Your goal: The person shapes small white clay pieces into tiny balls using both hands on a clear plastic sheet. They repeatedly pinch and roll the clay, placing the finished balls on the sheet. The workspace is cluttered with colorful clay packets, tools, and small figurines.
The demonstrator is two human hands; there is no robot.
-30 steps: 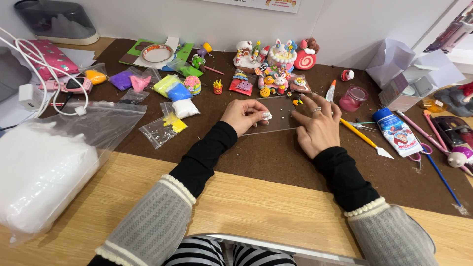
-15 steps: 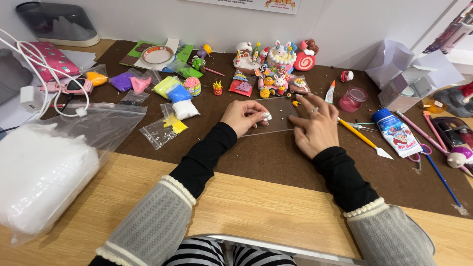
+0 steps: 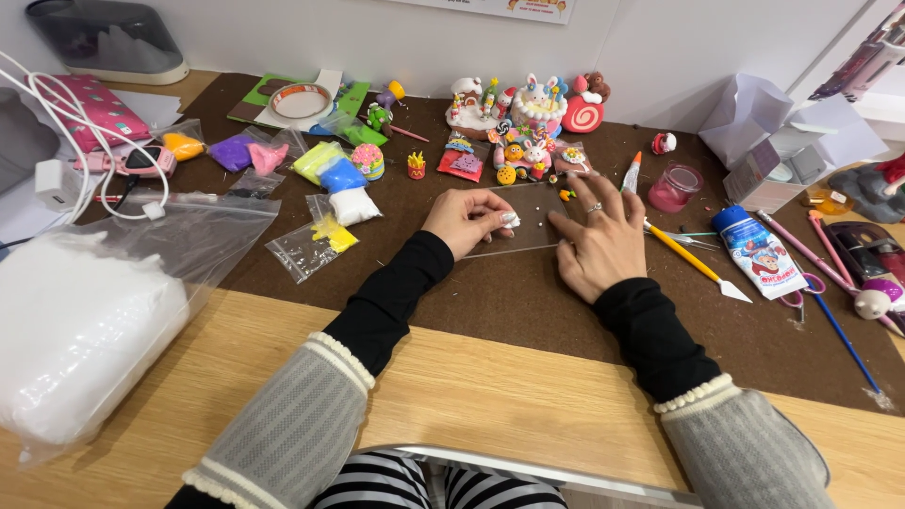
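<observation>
My left hand [image 3: 467, 219] rests on the brown felt mat [image 3: 490, 302] with its fingers closed around a small lump of white clay [image 3: 510, 220]. My right hand [image 3: 603, 240] lies flat, fingers spread, pressing on a clear plastic sheet [image 3: 524, 219] that sits between both hands. Just beyond the sheet stand small clay figures [image 3: 528, 108], among them a cake with a rabbit and a pink swirl roll.
Bags of coloured clay [image 3: 325, 170] lie at the left of the mat. A big bag of white stuffing [image 3: 75, 330] sits at the left. To the right are a yellow-handled modelling tool [image 3: 693, 264], a glue tube [image 3: 759, 254], a pink jar [image 3: 674, 188] and pens [image 3: 839, 320].
Both hands have stayed almost in place; the right hand's fingers shifted slightly on the clear sheet.
</observation>
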